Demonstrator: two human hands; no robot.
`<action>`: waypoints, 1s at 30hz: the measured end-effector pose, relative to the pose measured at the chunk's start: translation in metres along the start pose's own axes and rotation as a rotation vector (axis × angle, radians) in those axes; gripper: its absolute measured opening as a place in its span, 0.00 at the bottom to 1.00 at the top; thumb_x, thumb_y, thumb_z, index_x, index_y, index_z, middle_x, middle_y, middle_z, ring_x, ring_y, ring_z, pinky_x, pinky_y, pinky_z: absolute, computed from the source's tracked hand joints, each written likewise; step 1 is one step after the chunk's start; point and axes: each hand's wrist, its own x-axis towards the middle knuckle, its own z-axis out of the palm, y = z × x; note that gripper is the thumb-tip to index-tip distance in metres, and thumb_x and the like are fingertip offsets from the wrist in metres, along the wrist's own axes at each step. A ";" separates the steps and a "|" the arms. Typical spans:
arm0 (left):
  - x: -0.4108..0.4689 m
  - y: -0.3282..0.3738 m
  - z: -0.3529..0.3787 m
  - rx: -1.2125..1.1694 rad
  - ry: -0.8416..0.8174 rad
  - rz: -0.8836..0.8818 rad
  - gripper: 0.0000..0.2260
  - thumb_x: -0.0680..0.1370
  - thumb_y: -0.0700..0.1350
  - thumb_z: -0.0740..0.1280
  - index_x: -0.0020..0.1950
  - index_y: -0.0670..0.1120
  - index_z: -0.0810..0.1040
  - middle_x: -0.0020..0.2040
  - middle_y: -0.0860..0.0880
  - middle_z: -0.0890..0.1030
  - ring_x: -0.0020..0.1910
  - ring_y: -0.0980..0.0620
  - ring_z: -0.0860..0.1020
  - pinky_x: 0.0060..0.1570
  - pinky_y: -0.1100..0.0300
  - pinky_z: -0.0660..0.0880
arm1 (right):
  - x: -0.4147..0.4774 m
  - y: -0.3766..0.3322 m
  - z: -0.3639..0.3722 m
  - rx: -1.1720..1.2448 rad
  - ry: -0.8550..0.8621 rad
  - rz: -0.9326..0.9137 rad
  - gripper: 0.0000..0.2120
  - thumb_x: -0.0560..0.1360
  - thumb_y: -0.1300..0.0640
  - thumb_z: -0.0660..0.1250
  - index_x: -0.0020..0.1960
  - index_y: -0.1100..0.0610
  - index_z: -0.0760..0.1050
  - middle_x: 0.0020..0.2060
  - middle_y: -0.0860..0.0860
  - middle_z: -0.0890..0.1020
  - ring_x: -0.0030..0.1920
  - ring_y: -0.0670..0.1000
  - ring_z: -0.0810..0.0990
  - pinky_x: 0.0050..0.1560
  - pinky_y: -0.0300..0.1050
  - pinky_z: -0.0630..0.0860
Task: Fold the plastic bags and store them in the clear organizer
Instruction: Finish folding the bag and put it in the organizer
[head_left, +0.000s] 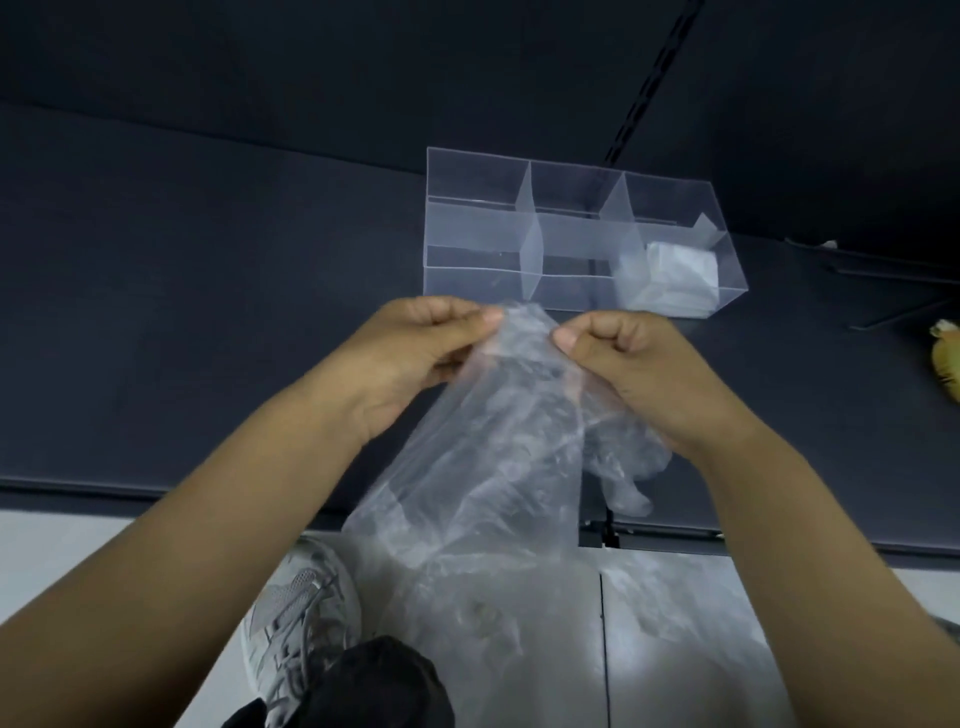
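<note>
A clear plastic bag (488, 457) hangs in front of me, pinched at its top edge by both hands. My left hand (415, 348) grips the top left corner, my right hand (623, 358) the top right. The bag droops past the table edge toward the floor. Just beyond my hands stands the clear organizer (467, 228) with several compartments on the dark table. Its near right compartment holds a folded white plastic bag (670, 275). The other compartments look empty.
The dark table (208, 312) stretches left and right, its front edge running below my forearms. A yellow object (945, 358) lies at the far right edge. Below, a grey sneaker (301, 608) rests on the pale floor.
</note>
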 end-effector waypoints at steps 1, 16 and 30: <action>0.004 -0.004 -0.008 -0.049 0.088 -0.009 0.10 0.72 0.49 0.72 0.49 0.45 0.84 0.47 0.47 0.85 0.45 0.51 0.82 0.48 0.60 0.80 | 0.000 0.003 -0.007 -0.018 0.011 0.022 0.07 0.75 0.52 0.69 0.45 0.53 0.83 0.41 0.50 0.86 0.41 0.46 0.82 0.45 0.35 0.78; 0.020 -0.053 -0.077 0.020 0.634 0.137 0.04 0.75 0.43 0.72 0.40 0.50 0.82 0.31 0.56 0.83 0.29 0.61 0.80 0.29 0.68 0.75 | -0.016 0.085 -0.053 0.107 0.382 0.327 0.12 0.76 0.48 0.67 0.52 0.56 0.78 0.42 0.53 0.84 0.40 0.47 0.83 0.37 0.38 0.79; 0.022 -0.057 -0.085 0.038 0.620 0.103 0.05 0.75 0.44 0.71 0.39 0.48 0.82 0.30 0.54 0.83 0.27 0.60 0.80 0.25 0.68 0.74 | 0.011 0.077 -0.043 0.373 0.506 0.304 0.13 0.77 0.52 0.67 0.37 0.56 0.72 0.27 0.50 0.78 0.28 0.44 0.77 0.31 0.36 0.75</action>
